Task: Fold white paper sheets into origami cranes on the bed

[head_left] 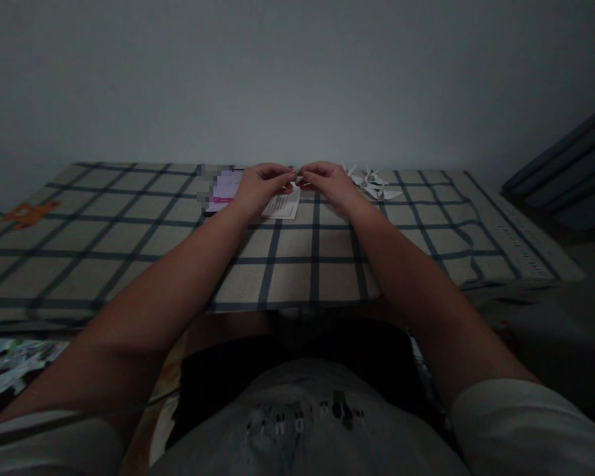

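My left hand (264, 186) and my right hand (328, 180) meet near the far side of the table, fingertips almost touching. Thumb and fingers of each are pinched together on something small between them. It is too dark and too covered by the fingers to make out. Partly under my left hand and just in front of it lie printed paper sheets (283, 208). Beside my right hand rest several white folded paper cranes (377, 184) with pointed wings.
A device with a lit, partly blurred purple screen (224, 192) lies left of the sheets. The checked tablecloth (297, 264) covers the table, which stands against a pale wall (297, 79). An orange object (30, 213) lies at the left edge. Crumpled-looking pale pieces (14, 370) show below left.
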`<state>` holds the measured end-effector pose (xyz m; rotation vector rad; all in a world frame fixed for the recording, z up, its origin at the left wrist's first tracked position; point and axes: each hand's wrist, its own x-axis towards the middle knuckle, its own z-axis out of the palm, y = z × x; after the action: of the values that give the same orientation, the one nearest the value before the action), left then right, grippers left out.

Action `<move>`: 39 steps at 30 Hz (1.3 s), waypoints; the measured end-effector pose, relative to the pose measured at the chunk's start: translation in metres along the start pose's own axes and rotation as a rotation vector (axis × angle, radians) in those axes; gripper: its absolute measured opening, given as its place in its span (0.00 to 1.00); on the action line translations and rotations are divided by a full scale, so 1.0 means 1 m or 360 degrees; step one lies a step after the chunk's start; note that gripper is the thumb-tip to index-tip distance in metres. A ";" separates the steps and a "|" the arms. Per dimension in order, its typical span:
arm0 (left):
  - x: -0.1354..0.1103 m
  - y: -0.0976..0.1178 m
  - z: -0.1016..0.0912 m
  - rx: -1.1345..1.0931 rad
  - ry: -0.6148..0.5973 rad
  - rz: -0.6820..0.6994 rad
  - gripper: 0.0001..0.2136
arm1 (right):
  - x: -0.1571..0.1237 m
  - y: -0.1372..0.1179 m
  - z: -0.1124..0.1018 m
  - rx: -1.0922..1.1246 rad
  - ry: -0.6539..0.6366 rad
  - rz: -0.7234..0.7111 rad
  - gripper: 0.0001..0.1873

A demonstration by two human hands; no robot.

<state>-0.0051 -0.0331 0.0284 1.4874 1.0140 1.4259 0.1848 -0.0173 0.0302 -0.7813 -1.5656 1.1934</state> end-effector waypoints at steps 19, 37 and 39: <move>-0.002 -0.002 -0.001 0.0051 -0.0014 0.0141 0.13 | -0.001 -0.002 0.000 -0.0041 -0.0028 -0.0142 0.12; -0.003 -0.003 0.002 0.0112 0.0112 0.0148 0.10 | 0.001 0.000 0.001 -0.0159 0.0041 -0.0257 0.13; -0.004 -0.001 0.003 0.0191 0.0138 0.0190 0.10 | 0.001 0.001 0.002 -0.0207 0.0069 -0.0261 0.14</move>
<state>-0.0020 -0.0369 0.0260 1.6077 1.0961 1.5486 0.1820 -0.0165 0.0298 -0.7420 -1.6502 0.9579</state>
